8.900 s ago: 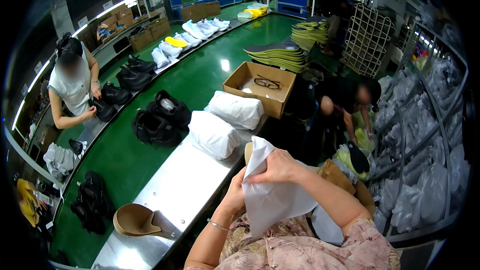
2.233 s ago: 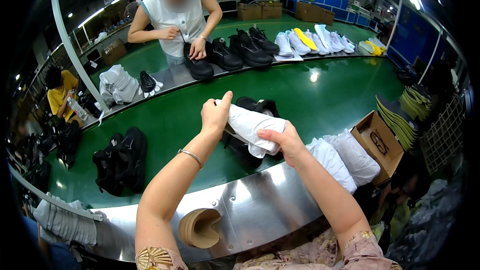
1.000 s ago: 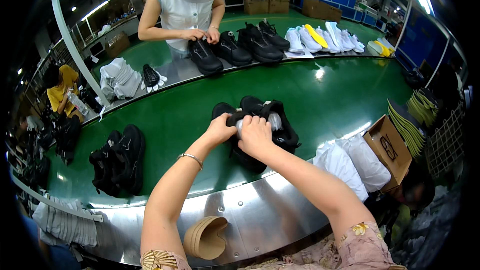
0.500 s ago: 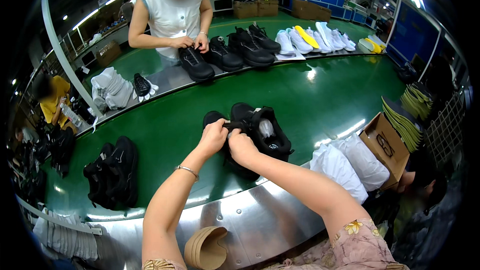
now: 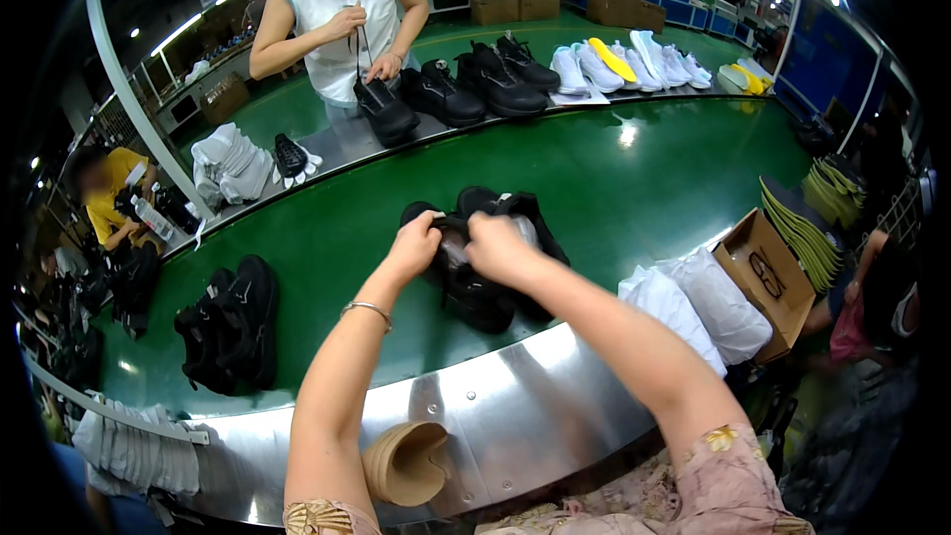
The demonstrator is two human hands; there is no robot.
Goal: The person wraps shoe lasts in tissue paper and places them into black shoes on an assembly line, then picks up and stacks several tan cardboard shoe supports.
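Black shoes (image 5: 480, 258) lie as a pair on the green conveyor belt (image 5: 644, 178), directly under both hands. Head view: left hand (image 5: 414, 243) and right hand (image 5: 498, 246) sit close together, fingers pinched on the near shoe's opening. Matte black uppers, whitish stuffing showing inside.

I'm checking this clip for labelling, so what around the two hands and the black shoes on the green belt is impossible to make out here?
- Head view: the fingertips of the left hand and right hand are curled into the black shoe, so the grip is hidden.
- White stuffing: mostly covered by the right hand.
- Open cardboard box: the small dark thing inside is too small to identify.
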